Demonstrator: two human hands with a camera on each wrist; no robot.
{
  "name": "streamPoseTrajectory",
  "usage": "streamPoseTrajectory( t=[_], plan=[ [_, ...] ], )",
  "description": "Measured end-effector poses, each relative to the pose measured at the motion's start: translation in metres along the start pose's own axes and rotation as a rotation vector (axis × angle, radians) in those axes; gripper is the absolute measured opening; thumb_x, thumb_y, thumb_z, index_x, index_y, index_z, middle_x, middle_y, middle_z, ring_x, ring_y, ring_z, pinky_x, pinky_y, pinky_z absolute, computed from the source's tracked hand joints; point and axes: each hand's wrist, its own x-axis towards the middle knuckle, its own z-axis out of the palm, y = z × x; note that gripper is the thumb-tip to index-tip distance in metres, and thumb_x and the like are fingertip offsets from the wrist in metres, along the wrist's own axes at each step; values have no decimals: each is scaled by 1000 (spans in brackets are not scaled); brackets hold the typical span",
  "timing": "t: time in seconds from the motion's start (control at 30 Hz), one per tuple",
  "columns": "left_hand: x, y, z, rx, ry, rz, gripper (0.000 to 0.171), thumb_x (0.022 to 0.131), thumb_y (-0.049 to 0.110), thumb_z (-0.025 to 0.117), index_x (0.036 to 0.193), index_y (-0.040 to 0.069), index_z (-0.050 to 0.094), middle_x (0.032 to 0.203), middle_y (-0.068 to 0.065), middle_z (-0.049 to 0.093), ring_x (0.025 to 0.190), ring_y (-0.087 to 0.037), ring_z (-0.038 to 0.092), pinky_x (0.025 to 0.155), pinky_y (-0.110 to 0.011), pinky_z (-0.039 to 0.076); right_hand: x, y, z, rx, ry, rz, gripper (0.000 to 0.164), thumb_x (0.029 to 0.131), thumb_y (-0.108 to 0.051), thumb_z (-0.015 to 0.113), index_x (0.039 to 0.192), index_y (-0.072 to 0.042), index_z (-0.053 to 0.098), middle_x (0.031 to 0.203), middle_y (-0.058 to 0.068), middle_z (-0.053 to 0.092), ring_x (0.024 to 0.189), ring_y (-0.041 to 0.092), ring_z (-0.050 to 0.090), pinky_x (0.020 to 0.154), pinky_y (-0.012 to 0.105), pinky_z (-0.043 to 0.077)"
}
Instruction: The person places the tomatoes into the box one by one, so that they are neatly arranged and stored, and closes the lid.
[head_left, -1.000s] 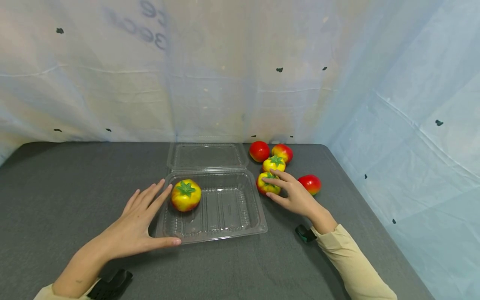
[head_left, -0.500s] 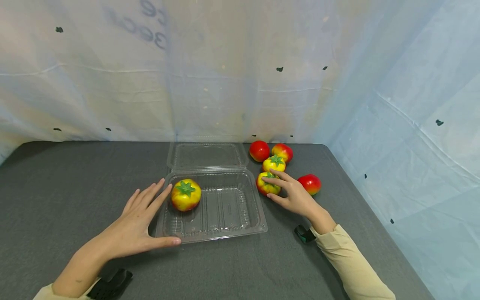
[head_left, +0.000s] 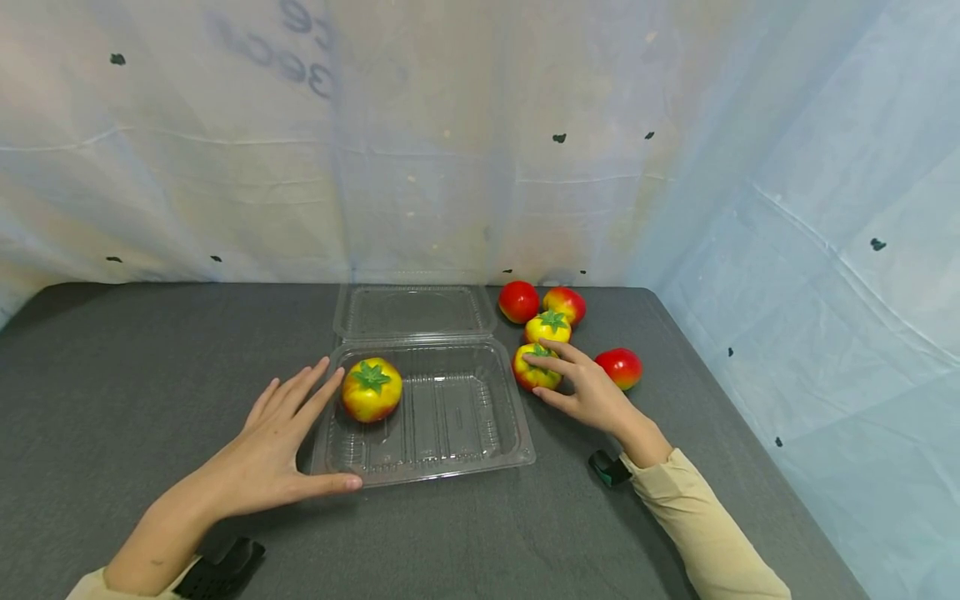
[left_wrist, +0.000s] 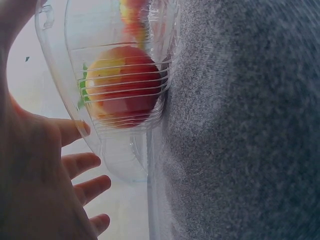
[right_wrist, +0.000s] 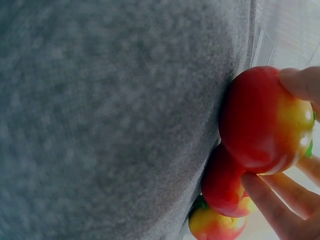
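Note:
My left hand spreads its fingers straight along the left side of a clear plastic clamshell container, thumb at the near corner. In the left wrist view, a fingertip lies at the container's rim. Inside, at the left, sits a yellow-and-red tomato-shaped fruit with a green leafy top. Right of the container, my right hand holds a similar tomato-shaped fruit between thumb and fingers. The right wrist view shows this fruit low against the grey tabletop, with the thumb on its side.
Behind the held fruit stand another leafy-topped fruit, a red fruit and a red-yellow one. A red fruit lies right of the right hand. The container's lid lies folded back toward the pale curtain.

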Motion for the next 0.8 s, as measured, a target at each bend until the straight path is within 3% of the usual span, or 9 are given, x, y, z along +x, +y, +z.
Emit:
streamPoseTrajectory(
  t=[0.8],
  plan=[
    [-1,0,0,-3,3,8,116,70,67,71,156,19,10,161,-15,7,143,-44,14,115,-60,-2,4,-7,-13,-16,57,-53,50,80,-13,78,127,-11,63,138,18,50,122,35,53,93,48,51]
  ],
)
